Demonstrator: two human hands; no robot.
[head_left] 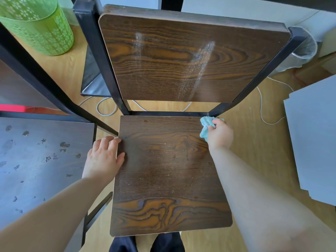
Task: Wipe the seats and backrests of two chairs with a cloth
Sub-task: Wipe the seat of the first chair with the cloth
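A wooden chair with a black metal frame stands in front of me. Its seat (163,171) shows fine dust specks. Its backrest (181,57) carries two pale streaks. My right hand (220,135) is shut on a light blue cloth (206,127) at the seat's far right corner. My left hand (103,157) rests flat with spread fingers on the seat's left edge. To the left is a second chair; its dark seat (41,160) has several spots and marks on it.
A green perforated basket (38,26) stands on the wood floor at the back left. White cables (261,106) lie behind the chair. A grey panel (314,135) is at the right, a clear bin (305,51) behind the backrest's right post.
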